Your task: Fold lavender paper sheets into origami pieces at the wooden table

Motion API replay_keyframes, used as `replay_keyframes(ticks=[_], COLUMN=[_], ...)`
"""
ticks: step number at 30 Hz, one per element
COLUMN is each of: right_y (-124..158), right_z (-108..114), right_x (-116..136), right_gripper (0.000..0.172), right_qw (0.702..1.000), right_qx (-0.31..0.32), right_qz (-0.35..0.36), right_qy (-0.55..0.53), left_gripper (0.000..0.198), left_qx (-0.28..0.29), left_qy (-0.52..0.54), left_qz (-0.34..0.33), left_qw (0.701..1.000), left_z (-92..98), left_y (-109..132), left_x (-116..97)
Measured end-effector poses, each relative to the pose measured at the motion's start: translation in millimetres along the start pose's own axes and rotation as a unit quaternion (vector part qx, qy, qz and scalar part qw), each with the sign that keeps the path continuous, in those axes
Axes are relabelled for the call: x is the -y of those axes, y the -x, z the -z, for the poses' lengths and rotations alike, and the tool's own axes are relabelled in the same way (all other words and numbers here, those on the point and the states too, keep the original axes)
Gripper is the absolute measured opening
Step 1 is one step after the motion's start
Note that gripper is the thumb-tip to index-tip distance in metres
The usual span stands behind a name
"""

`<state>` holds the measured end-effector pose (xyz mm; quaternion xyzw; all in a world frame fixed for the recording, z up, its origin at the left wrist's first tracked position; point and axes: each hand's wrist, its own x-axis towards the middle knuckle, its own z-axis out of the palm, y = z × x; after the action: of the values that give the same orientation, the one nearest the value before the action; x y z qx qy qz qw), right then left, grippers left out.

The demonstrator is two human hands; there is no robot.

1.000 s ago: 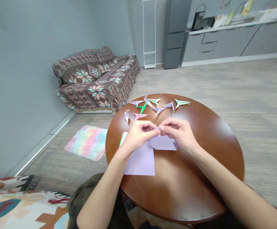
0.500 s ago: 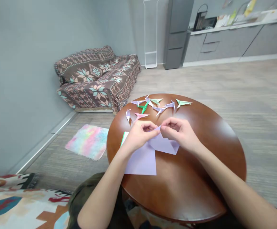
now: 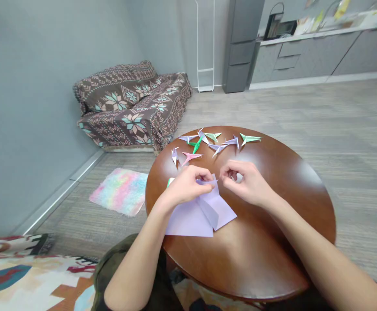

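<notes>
lilac sheet [image 3: 188,222] in left hand [image 3: 183,185], nine cranes [image 3: 196,145]

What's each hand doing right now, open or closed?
Left hand: closed, pinching the lilac origami paper.
Right hand: closed, fingers curled, holding nothing visible, just off the paper.

A square sheet of pale lilac origami paper [image 3: 188,221] lies on the round, glossy reddish-brown wooden surface [image 3: 266,246], and beyond it sit a mint-green paper crane [image 3: 250,138], a pink paper crane [image 3: 191,157] and a lilac paper crane [image 3: 219,148]. A fluffy square mat [image 3: 120,192] blends pastel pink, yellow and aqua, while the chocolate-brown sofa throw [image 3: 133,123] carries peach and turquoise snowflake motifs, all in rows — a knitted-looking geometric pattern.
</notes>
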<state>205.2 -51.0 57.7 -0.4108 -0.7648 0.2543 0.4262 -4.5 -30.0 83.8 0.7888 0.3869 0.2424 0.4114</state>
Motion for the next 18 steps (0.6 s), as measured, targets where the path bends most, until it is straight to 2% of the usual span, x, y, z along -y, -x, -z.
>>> replay_keyframes(ticks=[2,5,8,14,18], right_y=[0.1,0.8,1.7,2.5,3.1], right_z=[0.8,0.0,-2.8,-3.4,-1.9], right_x=[-1.3,-1.7,-2.1,-3.9,-3.5], right_gripper=[0.009,0.005,0.007,0.012,0.008], right_qw=[1.000,0.998,0.996,0.993,0.993], right_qx=[0.006,0.053,0.082,0.093,0.096], right_qz=[0.015,0.023,0.037,0.045,0.040], right_qy=[0.007,0.007,0.023,0.059,0.051], left_gripper=[0.007,0.007,0.008,0.008,0.009], left_qx=[0.004,0.008,0.012,0.013,0.018], left_qy=[-0.012,-0.034,-0.067,-0.103,-0.111], left_qz=[-0.002,-0.011,-0.026,-0.043,-0.053], left_qw=[1.000,0.999,0.997,0.994,0.992], left_z=[1.9,2.3,0.7,-1.5,-0.5], left_y=[0.8,0.8,0.0,-1.2,-1.3], left_x=[0.1,0.3,1.4,4.4,5.1])
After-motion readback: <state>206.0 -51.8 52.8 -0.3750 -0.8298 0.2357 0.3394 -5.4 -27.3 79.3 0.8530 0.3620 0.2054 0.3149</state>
